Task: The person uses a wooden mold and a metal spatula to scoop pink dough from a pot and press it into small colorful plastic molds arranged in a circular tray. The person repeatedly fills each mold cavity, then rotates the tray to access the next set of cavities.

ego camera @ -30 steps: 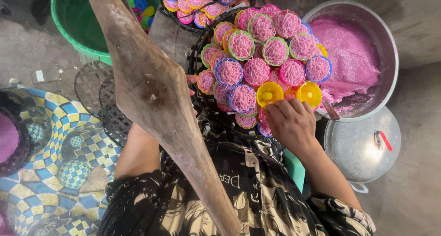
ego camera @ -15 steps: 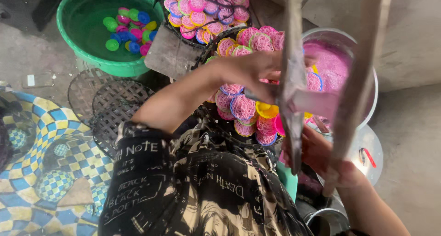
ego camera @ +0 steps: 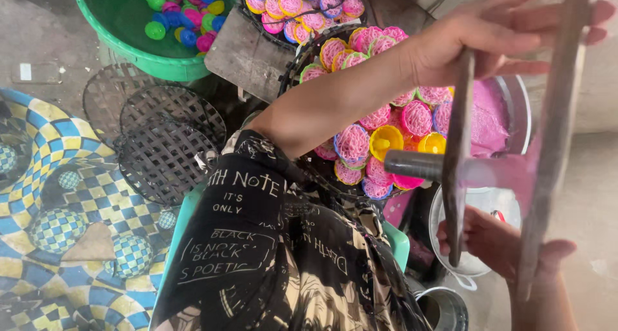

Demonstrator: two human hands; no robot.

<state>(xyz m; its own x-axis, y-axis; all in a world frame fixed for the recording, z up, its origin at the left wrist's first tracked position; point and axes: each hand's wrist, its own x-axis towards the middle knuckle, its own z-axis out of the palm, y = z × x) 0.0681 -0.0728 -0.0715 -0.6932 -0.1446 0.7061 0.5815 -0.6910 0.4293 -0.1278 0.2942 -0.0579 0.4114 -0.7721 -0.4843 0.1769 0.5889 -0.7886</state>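
Nearest me, the right hand (ego camera: 492, 241) grips the lower end of a metal press (ego camera: 458, 163) while the left hand (ego camera: 489, 35) clamps its top, holding it over a woven tray (ego camera: 302, 60) of pink noodle nests in coloured moulds. Beside it a steel bowl (ego camera: 515, 105) holds pink dough. Farther off, a green basin (ego camera: 129, 41) holds loose coloured moulds.

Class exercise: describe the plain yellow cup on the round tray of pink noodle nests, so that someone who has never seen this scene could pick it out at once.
Find the round woven tray crowded with small cups of pink noodle nests, below the person's outstretched left hand. Near its lower edge, beside the metal press, sits a yellow cup. Unlike most neighbours it holds no pink noodles, showing a bare yellow inside; a second bare yellow cup sits just right of it.
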